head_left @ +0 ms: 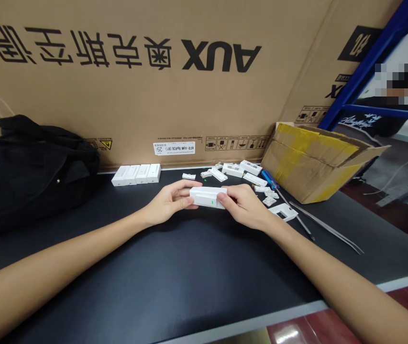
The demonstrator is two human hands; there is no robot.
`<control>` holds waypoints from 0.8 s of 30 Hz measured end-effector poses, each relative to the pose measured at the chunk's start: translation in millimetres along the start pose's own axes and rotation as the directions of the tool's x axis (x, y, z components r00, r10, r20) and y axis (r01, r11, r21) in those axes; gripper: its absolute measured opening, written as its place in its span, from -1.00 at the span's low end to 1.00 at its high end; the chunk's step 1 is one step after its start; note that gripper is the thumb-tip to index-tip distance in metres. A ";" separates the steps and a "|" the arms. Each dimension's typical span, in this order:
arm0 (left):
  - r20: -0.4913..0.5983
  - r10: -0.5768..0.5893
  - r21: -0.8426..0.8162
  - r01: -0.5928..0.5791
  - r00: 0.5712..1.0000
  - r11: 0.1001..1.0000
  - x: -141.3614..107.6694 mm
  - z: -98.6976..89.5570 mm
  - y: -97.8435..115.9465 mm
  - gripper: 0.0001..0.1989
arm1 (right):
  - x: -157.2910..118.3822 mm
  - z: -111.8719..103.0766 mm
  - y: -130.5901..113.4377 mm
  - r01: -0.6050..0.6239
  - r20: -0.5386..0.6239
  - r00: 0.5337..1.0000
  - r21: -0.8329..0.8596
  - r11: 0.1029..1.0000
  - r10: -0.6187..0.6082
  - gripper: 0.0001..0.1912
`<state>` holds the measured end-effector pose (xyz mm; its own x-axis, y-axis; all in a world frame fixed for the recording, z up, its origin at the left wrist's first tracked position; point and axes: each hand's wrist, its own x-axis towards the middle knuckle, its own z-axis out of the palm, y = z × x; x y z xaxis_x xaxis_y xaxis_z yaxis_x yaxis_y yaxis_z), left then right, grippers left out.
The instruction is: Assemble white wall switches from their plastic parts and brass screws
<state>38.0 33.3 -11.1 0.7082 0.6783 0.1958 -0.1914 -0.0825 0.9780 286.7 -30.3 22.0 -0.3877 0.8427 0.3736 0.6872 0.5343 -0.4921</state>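
Observation:
Between both hands, above the black tabletop, is a white rocker switch (208, 197) with a small green mark on its front panel. My left hand (170, 203) grips its left end, thumb in front and fingers behind. At the other end, my right hand (243, 203) is closed on the same switch, its thumb pressing near the green mark. Loose white plastic parts (219, 174) lie just beyond the hands. To the right of my right hand is a white frame (290, 213), close to a screwdriver with a blue handle (268, 179).
A row of white switches (135, 175) stands at the back left, beside a black bag (27, 172). Tweezers (327, 227) lie on the right. An open cardboard box (297, 162) stands behind them, and a large carton (125, 100) walls off the back. A person (376, 114) is beyond the blue rack (354, 86).

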 end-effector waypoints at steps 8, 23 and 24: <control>0.003 -0.003 -0.010 0.003 1.000 1.000 0.6 0.6 1.2 -0.54 | -0.3 5.2 -2.9 -0.076 -0.029 0.997 -0.016 0.997 0.076 -0.34; 0.012 0.015 0.006 -0.015 1.000 1.000 1.2 1.6 -1.0 -0.55 | -0.7 7.2 -6.3 -0.105 -0.056 0.993 -0.005 0.994 0.105 -0.44; 0.012 0.015 0.008 -0.015 1.000 1.000 1.2 2.1 -1.4 -0.55 | -1.0 7.3 -6.5 -0.105 -0.055 0.993 -0.008 0.994 0.105 -0.48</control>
<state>40.5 32.7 -12.1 0.7131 0.6685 0.2110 -0.1965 -0.0984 0.9756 278.1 -34.1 19.0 -0.2793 0.8890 0.3628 0.7292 0.4422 -0.5223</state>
